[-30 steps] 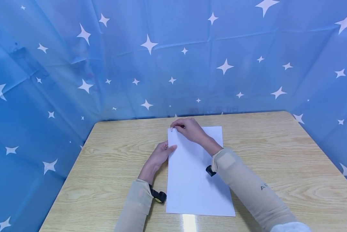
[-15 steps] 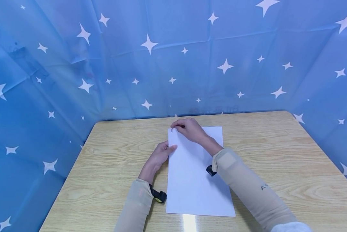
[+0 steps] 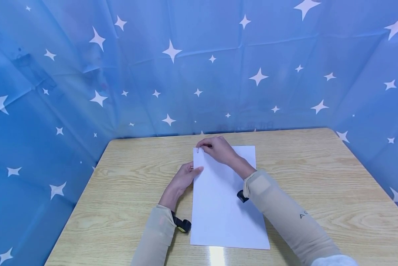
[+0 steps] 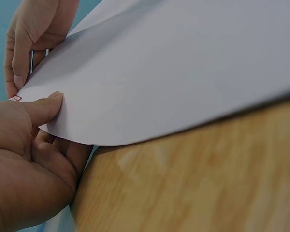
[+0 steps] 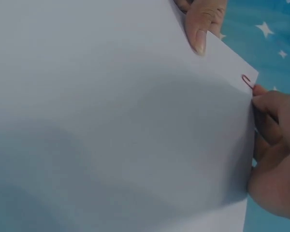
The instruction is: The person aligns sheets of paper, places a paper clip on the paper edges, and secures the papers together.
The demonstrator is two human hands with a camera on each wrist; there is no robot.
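White paper (image 3: 227, 221) lies in front of me in the head view, its far left part raised off the table. My left hand (image 3: 183, 178) pinches its left edge, thumb on top and fingers underneath. At the far left corner a small red paper clip (image 5: 247, 80) sits over the top edge. My right hand (image 3: 220, 149) has thumb and forefinger at the clip's outer end and pinches it; the fingertips partly hide that end. The left wrist view shows the clip (image 4: 16, 97) just beyond my left thumb. Whether the paper is one sheet or several, I cannot tell.
The wooden table (image 3: 318, 177) spreads out on both sides of the paper. Behind it and to the sides hangs a blue cloth (image 3: 205, 74) with white stars. Each wrist wears a small black camera, the left one (image 3: 185, 225) close to the paper's edge.
Both hands keep nearly the same place and grip. The clip and the paper's top corner have shifted very slightly, in step with a small shift of the whole view.
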